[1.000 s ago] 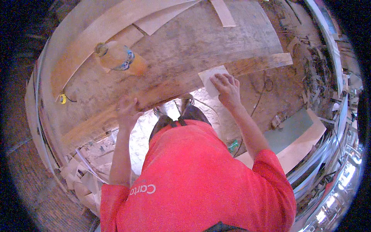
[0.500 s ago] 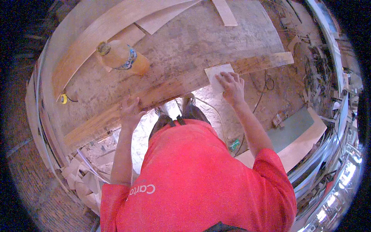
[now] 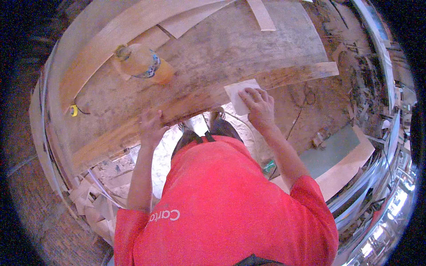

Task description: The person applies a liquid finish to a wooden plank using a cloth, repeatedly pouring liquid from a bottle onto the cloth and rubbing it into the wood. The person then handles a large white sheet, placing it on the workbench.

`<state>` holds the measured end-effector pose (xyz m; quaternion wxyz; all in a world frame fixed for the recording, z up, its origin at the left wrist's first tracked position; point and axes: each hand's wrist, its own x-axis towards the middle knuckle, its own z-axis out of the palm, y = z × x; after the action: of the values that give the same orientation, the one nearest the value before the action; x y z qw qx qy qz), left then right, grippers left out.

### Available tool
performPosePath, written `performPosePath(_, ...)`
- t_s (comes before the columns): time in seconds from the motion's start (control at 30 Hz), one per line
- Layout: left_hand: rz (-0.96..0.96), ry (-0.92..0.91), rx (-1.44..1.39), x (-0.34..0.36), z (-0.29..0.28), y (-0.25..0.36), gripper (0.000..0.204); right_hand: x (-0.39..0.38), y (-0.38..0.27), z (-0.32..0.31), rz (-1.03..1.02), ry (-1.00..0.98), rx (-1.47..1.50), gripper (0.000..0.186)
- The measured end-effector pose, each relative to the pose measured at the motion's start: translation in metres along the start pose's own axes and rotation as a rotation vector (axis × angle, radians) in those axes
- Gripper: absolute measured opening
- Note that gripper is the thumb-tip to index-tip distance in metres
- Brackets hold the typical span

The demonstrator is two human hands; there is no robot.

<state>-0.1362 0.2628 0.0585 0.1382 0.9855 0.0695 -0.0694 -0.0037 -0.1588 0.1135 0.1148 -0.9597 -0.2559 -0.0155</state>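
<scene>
A long brown wooden plank (image 3: 195, 102) lies slantwise along the near edge of the worktable. My right hand (image 3: 259, 106) is closed on a whitish sheet of sandpaper (image 3: 239, 91), its fingers bent over the sheet's right side. The sheet rests across the plank, and its lower part hangs past the near edge. Further left, my left hand (image 3: 151, 128) lies on the plank with fingers apart and the thumb by its near edge. Beyond the plank, a clear bottle (image 3: 137, 62) with orange contents and a blue label lies tilted or stands leaning in the wide view; I cannot tell which.
On the worktable (image 3: 226, 48) a yellow tape measure (image 3: 74, 110) sits at the left. Thin curved wood sheets (image 3: 120, 31) line the far left, and a narrow strip (image 3: 262, 15) lies at the back. Below right are a greenish panel (image 3: 330, 150), a cable and a small green object (image 3: 269, 166).
My right hand and the sandpaper have shifted left along the plank. My left hand stays in nearly the same place on it.
</scene>
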Motion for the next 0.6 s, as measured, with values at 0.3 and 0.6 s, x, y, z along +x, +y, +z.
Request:
performPosePath(0.3, 0.007, 0.002, -0.033, -0.007, 0.001, -0.005, 0.079, 0.01, -0.005, 0.032, -0.009, 0.012, -0.085, 0.068)
performPosePath(0.6, 0.036, 0.0, -0.073, -0.001, 0.0, -0.004, 0.079, 0.011, -0.014, 0.029, 0.009, -0.024, -0.073, 0.058)
